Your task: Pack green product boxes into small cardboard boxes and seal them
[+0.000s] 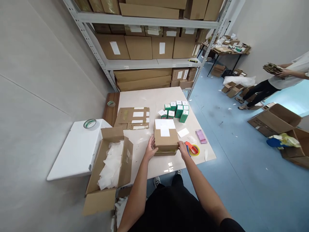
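A small closed cardboard box (pixel 166 139) with white labels on its lid stands near the front edge of the pale table (pixel 149 162). My left hand (pixel 151 149) presses against its left side, fingers wrapped round the corner. My right hand (pixel 182 149) grips its right side. Behind the box stand several small green-and-white cartons (pixel 177 110). A red-and-yellow tape dispenser (pixel 193 148) lies just right of my right hand.
Flattened cardboard (pixel 132 118) lies on the table's left. An open carton of white plastic bags (pixel 109 167) stands at the left by a white board (pixel 74 151) with tape rolls (pixel 89 123). Shelves of boxes (pixel 145 45) stand behind. Another person (pixel 277 80) stands far right among open boxes (pixel 277 120).
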Demonstrator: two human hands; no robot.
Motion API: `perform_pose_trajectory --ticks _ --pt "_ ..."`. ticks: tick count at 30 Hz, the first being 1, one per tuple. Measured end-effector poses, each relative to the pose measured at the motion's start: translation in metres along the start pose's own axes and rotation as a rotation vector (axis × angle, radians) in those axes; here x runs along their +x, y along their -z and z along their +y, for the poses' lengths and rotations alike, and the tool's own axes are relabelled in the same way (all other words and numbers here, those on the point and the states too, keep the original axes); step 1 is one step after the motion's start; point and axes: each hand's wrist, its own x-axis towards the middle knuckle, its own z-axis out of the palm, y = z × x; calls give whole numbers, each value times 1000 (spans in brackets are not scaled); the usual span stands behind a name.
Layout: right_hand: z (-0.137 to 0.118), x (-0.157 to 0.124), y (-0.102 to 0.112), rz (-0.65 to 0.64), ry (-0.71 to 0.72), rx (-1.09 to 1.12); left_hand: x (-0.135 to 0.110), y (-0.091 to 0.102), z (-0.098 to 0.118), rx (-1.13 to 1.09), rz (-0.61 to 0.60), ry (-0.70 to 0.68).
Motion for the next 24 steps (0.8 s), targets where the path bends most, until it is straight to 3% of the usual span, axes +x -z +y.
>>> perform_pose_trajectory --ticks 4,7,11,14,17,21,24 --pt "-2 5 0 -10 -88 49 -3 -11 -18 133 64 193" --pt "-11 16 7 -11 -46 41 3 -27 -18 238 208 174" --pt "-23 43 31 6 17 1 29 -60 4 345 337 90" --pt "-26 72 59 33 61 -51 58 -94 21 331 279 26" --pt "-18 107 88 41 5 -196 89 -134 23 312 199 27" --pt "9 155 118 -52 -78 -507 133 -186 0 308 140 154" --pt "34 187 127 -191 -89 -770 163 -216 -29 323 110 294"
